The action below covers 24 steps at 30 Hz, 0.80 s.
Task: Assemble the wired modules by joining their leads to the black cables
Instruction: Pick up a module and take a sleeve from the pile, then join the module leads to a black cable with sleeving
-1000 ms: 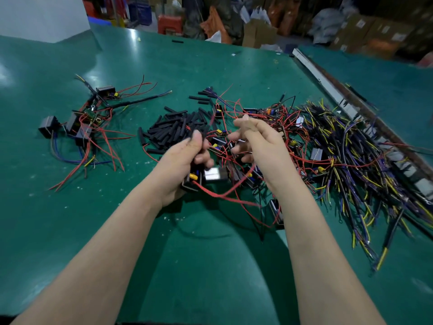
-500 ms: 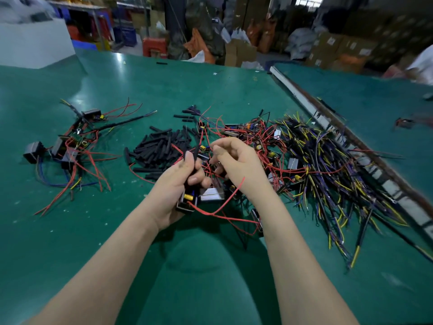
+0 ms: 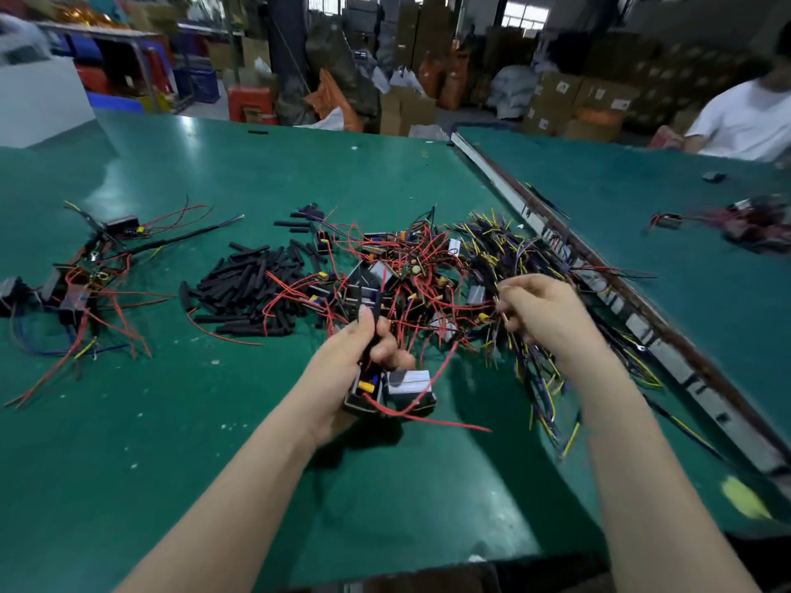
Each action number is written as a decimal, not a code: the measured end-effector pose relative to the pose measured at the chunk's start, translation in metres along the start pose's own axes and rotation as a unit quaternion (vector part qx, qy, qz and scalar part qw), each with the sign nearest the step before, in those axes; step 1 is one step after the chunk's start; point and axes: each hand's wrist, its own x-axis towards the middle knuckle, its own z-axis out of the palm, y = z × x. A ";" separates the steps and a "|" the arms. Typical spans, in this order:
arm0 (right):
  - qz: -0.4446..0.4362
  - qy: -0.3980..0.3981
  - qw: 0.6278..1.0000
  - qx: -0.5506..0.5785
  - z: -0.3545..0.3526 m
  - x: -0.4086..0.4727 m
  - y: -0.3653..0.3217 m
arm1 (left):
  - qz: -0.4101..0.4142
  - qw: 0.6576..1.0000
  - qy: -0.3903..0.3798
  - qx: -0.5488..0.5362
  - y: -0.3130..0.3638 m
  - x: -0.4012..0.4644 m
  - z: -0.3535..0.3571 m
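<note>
Honestly nothing here is readable. The cardboard boxes [image 3: 560, 94] stacked at the back have pale stickers on them, but the print is way too small and blurry to make out. The silver-faced module [image 3: 408, 385] held in the left hand [image 3: 342, 370] has a shiny face with faint lines on it, no letters that can be made out. The other modules in the red-wire pile [image 3: 385, 276] show no legible marks either. The white T-shirt [image 3: 744, 117] of the person at the far right looks plain. So: no text, brand or number that can be read.
</note>
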 end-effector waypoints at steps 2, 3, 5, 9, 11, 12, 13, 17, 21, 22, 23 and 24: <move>0.029 0.035 0.998 -0.044 -0.028 -0.002 0.014 | -0.006 1.000 -0.003 -0.001 0.000 -0.001 -0.004; 0.045 0.048 0.992 -0.103 -0.040 -0.003 0.021 | -0.008 1.000 -0.005 -0.005 0.001 -0.002 -0.007; 0.091 0.048 0.963 -0.251 -0.059 -0.006 0.036 | -0.010 1.000 -0.007 -0.012 0.003 -0.004 -0.010; 0.213 0.018 0.917 -0.337 -0.061 -0.020 0.051 | -0.015 1.000 -0.002 -0.002 0.000 -0.007 -0.009; 0.227 0.039 0.914 -0.334 -0.054 -0.025 0.052 | -0.015 1.000 0.003 -0.002 0.000 -0.008 -0.009; 0.225 0.056 0.914 -0.333 -0.052 -0.026 0.051 | -0.015 1.000 0.006 -0.003 0.001 -0.007 -0.010; 0.221 0.068 0.914 -0.334 -0.050 -0.027 0.050 | -0.016 1.000 0.007 -0.004 0.001 -0.007 -0.011; 0.194 0.068 0.945 -0.252 -0.053 -0.032 0.051 | -0.025 1.000 -0.003 -0.011 0.002 -0.008 -0.016; 0.124 0.123 0.984 0.039 -0.050 -0.049 0.053 | -0.046 0.998 -0.038 -0.022 0.003 -0.009 -0.019; 0.094 0.142 0.981 0.093 -0.045 -0.054 0.051 | -0.047 0.998 -0.042 -0.022 0.004 -0.009 -0.020; 0.068 0.153 0.975 0.149 -0.039 -0.057 0.048 | -0.043 0.998 -0.042 -0.013 0.004 -0.008 -0.020; 0.046 0.156 0.966 0.201 -0.033 -0.060 0.044 | -0.038 0.998 -0.041 0.002 0.005 -0.008 -0.021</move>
